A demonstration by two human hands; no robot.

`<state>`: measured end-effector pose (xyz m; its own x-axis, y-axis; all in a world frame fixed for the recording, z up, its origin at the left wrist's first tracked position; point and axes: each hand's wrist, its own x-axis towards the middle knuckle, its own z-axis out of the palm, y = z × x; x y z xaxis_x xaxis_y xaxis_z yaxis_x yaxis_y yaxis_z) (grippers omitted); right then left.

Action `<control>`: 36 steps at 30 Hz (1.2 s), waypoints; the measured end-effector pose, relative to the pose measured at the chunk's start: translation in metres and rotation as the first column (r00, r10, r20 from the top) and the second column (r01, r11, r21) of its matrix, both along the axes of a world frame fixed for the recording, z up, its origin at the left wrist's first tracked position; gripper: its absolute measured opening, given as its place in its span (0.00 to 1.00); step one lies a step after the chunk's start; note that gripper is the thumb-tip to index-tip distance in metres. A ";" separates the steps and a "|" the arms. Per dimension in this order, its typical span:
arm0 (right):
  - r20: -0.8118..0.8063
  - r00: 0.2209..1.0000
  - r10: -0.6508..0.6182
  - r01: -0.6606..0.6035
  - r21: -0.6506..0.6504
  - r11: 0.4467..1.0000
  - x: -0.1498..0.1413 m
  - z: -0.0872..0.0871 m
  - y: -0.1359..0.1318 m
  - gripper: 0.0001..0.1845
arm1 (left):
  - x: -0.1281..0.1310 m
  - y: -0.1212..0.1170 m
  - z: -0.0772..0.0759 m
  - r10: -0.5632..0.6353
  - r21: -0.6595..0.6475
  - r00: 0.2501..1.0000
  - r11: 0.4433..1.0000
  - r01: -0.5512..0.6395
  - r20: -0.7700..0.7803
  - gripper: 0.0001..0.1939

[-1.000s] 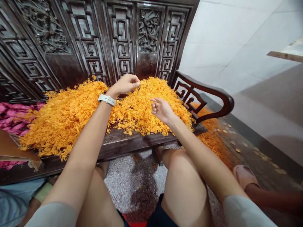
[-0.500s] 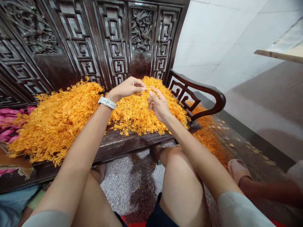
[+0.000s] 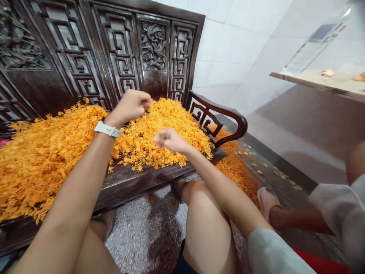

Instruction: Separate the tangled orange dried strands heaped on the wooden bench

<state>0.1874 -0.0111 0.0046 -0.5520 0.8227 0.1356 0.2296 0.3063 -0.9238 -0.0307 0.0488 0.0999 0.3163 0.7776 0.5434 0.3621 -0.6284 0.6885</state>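
A dark carved wooden bench (image 3: 155, 80) fills the view, its seat piled with a heap of orange strands (image 3: 173, 121) that spills past the armrest onto the speckled floor (image 3: 137, 236). The left hand (image 3: 128, 107), a white watch (image 3: 107, 129) on its wrist, curls closed at the top of the heap, touching or just above it. The right hand (image 3: 169, 139) hangs bunched over the heap's middle, and whether either hand pinches any strands cannot be told.
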 end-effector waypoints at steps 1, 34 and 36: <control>0.128 0.972 0.195 -0.192 -0.041 0.981 -0.002 -0.005 -0.004 0.08 | -0.012 0.001 0.005 0.085 0.033 0.992 0.996 -0.088 0.088 0.07; -0.274 0.907 -0.320 0.390 0.257 0.884 -0.004 0.042 -0.006 0.29 | 0.049 0.015 -0.022 0.004 -0.242 0.990 0.970 0.031 0.142 0.05; -0.209 0.972 -0.108 0.169 0.303 0.938 -0.010 0.055 -0.030 0.27 | 0.041 0.030 -0.029 0.155 -0.198 0.969 0.973 -0.117 0.192 0.07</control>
